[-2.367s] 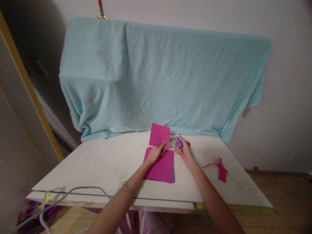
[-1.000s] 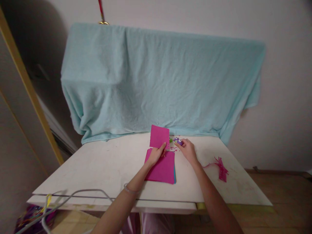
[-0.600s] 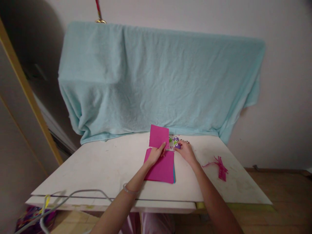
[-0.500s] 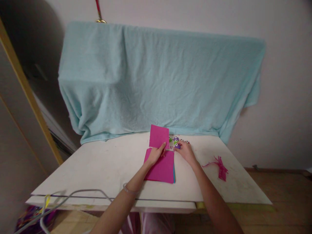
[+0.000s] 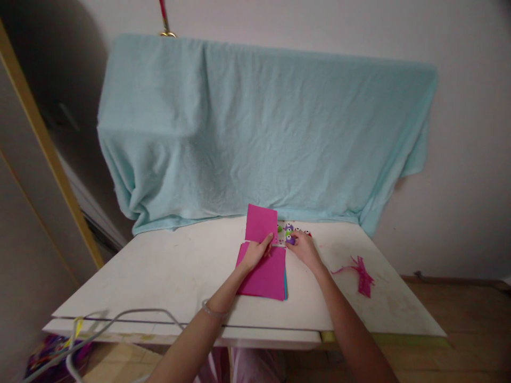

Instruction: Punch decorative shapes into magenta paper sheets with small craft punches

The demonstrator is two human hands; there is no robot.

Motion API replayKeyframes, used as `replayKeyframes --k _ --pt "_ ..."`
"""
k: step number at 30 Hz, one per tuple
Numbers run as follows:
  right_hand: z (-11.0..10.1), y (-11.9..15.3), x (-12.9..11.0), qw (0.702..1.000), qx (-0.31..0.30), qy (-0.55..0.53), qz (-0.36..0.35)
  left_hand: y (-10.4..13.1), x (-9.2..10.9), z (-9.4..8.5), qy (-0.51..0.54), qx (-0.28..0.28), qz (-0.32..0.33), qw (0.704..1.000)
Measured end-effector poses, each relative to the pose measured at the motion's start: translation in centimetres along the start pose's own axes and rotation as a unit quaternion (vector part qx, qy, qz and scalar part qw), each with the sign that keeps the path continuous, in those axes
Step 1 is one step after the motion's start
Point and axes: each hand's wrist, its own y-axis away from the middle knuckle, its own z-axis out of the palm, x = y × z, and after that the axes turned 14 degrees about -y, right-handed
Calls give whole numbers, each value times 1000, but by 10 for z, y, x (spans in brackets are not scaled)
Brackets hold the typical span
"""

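Note:
My left hand is closed on the lower right corner of a small pink paper sheet, thumb on top. Under that hand lies a stack of larger pink paper, with blue and other edges showing at its right side. My right hand has its fingers closed round a small purple craft punch with a white top, just right of the sheet. Close by stand several similar punches, among them a green punch and a red punch. Tiny pink bits lie between sheet and punch.
Shredded pink scraps lie on the white table at the right. A pale blue towel hangs behind the table. A grey cable loops over the front left edge, above a purple bag.
Both hands stay almost where they were, with the sheet and the purple punch still held. The whole view has shifted very slightly.

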Motion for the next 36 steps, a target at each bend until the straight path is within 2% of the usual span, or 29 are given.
replayKeyframes --k 8,17,27,36 --pt "-1 3 -6 1000 9 9 -11 1 2 -1 3 -3 13 1000" --pt "-1 3 -4 1000 -2 -4 -26 -3 -7 3 -6 12 22 1000" --pt "1 4 -2 1000 -9 -1 -21 0 0 -1 -2 -5 17 1000" --pt "0 4 -3 1000 -9 -2 -11 1 1 0 -7 8 12 1000"
